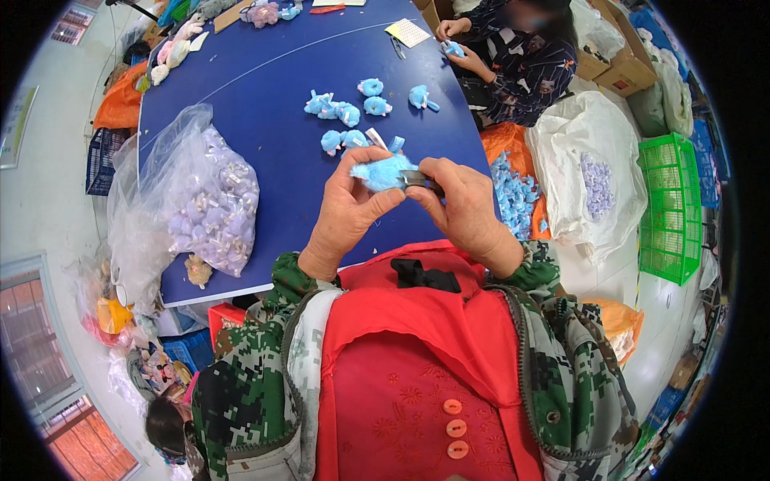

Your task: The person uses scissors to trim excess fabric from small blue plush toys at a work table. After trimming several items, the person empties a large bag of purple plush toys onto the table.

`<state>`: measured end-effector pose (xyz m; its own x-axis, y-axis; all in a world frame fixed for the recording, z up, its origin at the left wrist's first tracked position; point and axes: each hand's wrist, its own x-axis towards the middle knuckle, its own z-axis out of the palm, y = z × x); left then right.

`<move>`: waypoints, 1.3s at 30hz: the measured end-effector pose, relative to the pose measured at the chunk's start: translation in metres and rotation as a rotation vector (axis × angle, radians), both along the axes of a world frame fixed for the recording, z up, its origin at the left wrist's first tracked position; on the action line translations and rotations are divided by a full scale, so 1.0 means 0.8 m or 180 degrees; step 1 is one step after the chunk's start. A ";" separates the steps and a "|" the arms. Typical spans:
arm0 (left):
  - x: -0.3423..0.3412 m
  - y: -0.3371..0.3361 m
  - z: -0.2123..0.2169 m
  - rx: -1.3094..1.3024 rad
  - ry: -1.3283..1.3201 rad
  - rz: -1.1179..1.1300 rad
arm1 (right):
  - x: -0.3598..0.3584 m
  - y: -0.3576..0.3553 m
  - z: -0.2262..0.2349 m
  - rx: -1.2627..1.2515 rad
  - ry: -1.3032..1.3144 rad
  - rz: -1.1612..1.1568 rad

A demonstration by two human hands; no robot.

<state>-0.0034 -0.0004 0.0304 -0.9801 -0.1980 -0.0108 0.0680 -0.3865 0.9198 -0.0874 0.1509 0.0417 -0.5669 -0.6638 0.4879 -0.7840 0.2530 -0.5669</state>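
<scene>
My left hand (345,212) grips a fluffy light-blue plush toy (380,171) above the near edge of the table, thumb in front and fingers behind. Between the fingers and thumb of my right hand (469,207) is a small dark metal tool (422,181), perhaps thread snips. Its tip touches the right side of the toy; the fur hides exactly where it meets. Just beyond my hands lie more small blue plush toys (331,143), some with white tags. Farther up the table, several others (375,106) are scattered, one of them apart on the right (420,97).
A clear plastic bag of lilac plush pieces (212,210) stands on the table's left, beside a small tan plush (197,271). At right are a sack of blue pieces (513,196), a white sack (561,132) and a green crate (668,208). A co-worker (521,64) sits across, handling a blue toy.
</scene>
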 end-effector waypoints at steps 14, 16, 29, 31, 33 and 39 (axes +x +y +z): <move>0.000 0.003 -0.001 0.0093 -0.0024 0.0032 | 0.000 0.007 -0.005 0.0006 0.0035 0.0191; 0.001 0.002 -0.003 0.0038 -0.0012 0.0104 | 0.003 0.010 -0.008 -0.0215 -0.0769 0.0350; -0.007 -0.001 -0.024 -0.2218 -0.0373 0.0139 | -0.007 -0.010 -0.033 -0.0076 -0.2383 -0.0035; -0.009 -0.004 -0.019 -0.2281 -0.0516 0.0187 | -0.006 -0.013 -0.028 -0.0022 -0.2335 0.0024; -0.008 0.000 -0.016 -0.2729 -0.0545 0.0358 | -0.003 -0.014 -0.031 -0.0014 -0.2275 0.0040; -0.008 0.003 -0.023 -0.2448 -0.0523 0.0392 | -0.002 -0.011 -0.042 0.0072 -0.2259 0.0026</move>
<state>-0.0094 0.0020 0.0119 -0.9484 -0.3156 0.0306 -0.0907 0.3625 0.9275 -0.0889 0.1420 0.0082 -0.7378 -0.6749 -0.0116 -0.2292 0.2666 -0.9362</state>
